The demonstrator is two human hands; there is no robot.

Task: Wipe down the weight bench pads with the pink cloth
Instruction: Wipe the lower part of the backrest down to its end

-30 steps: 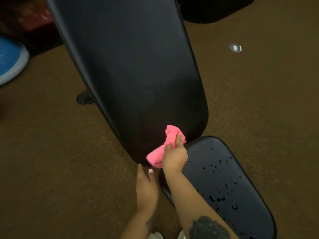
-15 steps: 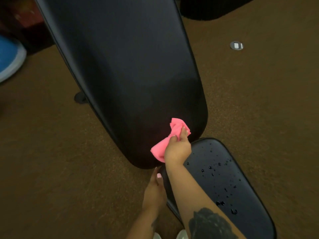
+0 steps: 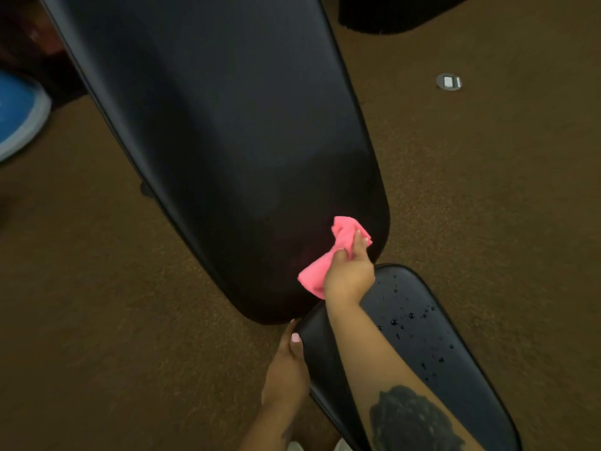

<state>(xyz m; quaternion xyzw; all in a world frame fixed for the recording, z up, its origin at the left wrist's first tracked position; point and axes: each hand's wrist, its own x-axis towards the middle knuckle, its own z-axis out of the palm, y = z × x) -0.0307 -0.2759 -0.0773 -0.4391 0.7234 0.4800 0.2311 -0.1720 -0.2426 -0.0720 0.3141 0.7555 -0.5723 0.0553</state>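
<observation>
Right hand [image 3: 349,276] gripping bunched pink cloth [image 3: 328,257], pressed on lower end of back pad [image 3: 211,125], frame centre. Left hand [image 3: 287,366], fingers straight, touching seat pad [image 3: 432,349] edge, bottom centre.

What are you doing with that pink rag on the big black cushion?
A person is cleaning a weight bench. The right hand grips a bunched pink cloth against the lower end of the long back pad. The left hand rests on the edge of the smaller seat pad, which has water droplets on it.
</observation>
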